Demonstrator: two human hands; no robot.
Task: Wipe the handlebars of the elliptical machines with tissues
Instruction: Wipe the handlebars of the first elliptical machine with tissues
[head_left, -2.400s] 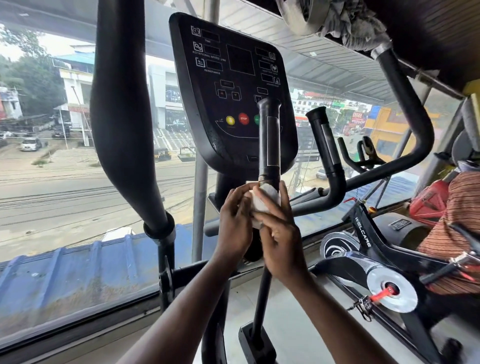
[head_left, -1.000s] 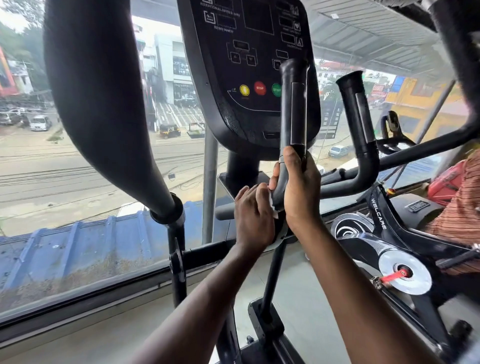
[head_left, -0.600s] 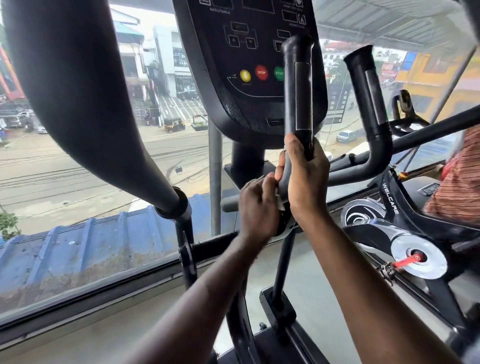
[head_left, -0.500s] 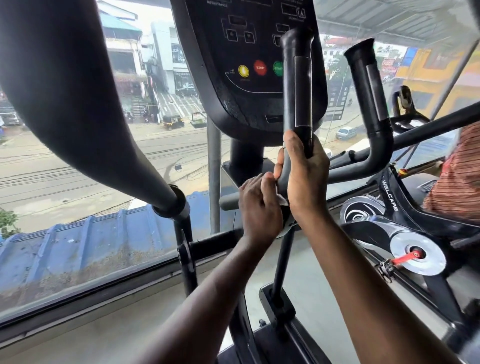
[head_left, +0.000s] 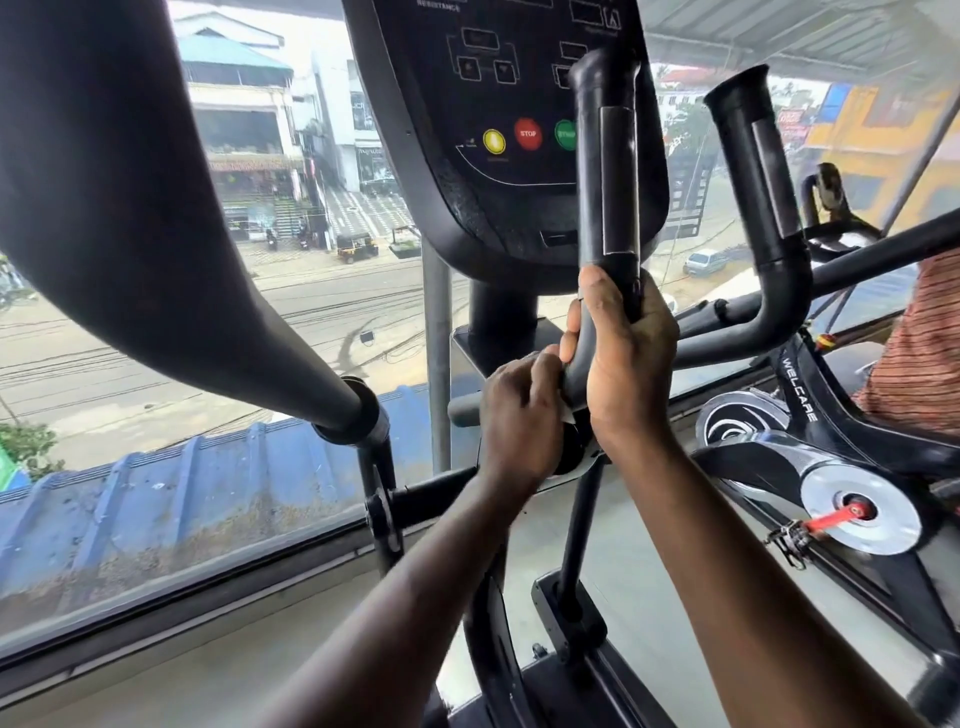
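While your right hand (head_left: 623, 358) gripped handlebar (head_left: 605, 171), left hand (head_left: 519, 415) pinched tissue (head_left: 567, 415) against its bend.

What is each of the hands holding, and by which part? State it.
The right hand grips the black upright handlebar at its lower bend. The left hand holds a white tissue against that bend.

Elliptical handlebars, black, with tissue

Near handlebar (head_left: 605, 171): upright black tube, silver sensor strip along its front, curving at its base toward the machine's column; both hands closed around the bend. Second handlebar (head_left: 753, 166): same form, upright, to the right, ungripped. Tissue (head_left: 566, 414): white, only a small corner visible between the two hands at the bend.
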